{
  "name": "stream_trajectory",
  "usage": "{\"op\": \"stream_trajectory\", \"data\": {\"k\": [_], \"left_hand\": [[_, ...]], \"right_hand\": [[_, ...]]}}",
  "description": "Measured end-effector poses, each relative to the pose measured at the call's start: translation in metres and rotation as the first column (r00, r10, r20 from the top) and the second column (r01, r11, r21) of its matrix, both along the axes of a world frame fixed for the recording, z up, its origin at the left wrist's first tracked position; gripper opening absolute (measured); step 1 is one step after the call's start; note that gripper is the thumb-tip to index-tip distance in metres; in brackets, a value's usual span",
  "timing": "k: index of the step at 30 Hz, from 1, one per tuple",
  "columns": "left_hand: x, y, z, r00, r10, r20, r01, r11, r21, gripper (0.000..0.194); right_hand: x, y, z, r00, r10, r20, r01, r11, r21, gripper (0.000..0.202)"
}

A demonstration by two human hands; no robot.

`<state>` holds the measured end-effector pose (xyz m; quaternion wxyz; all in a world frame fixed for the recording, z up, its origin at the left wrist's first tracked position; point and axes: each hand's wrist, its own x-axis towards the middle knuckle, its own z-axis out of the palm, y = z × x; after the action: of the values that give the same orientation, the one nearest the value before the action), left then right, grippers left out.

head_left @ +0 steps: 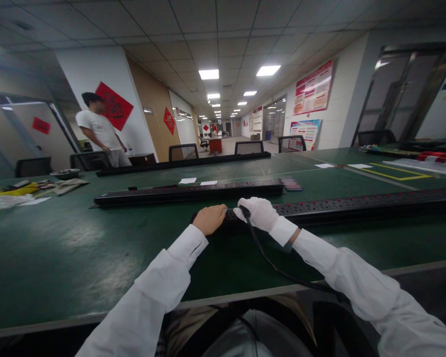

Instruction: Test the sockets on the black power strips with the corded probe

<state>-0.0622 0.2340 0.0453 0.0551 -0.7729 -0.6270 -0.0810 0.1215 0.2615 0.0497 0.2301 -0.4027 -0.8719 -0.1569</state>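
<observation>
A long black power strip [330, 208] with a row of sockets and small red parts lies across the table in front of me. My left hand [210, 219], bare, grips the strip's left end, its fingers curled over the top. In a white glove, my right hand [258, 213] is closed around a black plug [244, 211] held against the strip's sockets near that end. Whether the plug's pins sit in a socket is hidden by the glove. From the plug, a black cable [262, 250] curves down to the right and over the table's front edge.
Behind lie more black strips [189, 193] and a long dark bar [186, 163] on the green table [78, 258]. Paper slips [208, 183] lie among them. A bowl [65, 173] and yellow items [20, 189] are at left. A person [100, 126] stands beyond the table.
</observation>
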Motion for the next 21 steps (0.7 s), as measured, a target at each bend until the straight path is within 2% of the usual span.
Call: {"op": "stream_trajectory", "data": {"k": [8, 21], "left_hand": [[0.0011, -0.0009, 0.0026, 1.0, 0.016, 0.005, -0.016, 0.999, -0.035, 0.033], [0.0022, -0.0005, 0.001, 1.0, 0.023, -0.01, -0.023, 1.0, -0.017, 0.032]], "right_hand": [[-0.0002, 0.0019, -0.0016, 1.0, 0.002, -0.009, -0.002, 1.0, 0.022, 0.041], [0.0008, 0.0001, -0.0011, 1.0, -0.022, -0.004, 0.022, 1.0, 0.021, 0.046]]}}
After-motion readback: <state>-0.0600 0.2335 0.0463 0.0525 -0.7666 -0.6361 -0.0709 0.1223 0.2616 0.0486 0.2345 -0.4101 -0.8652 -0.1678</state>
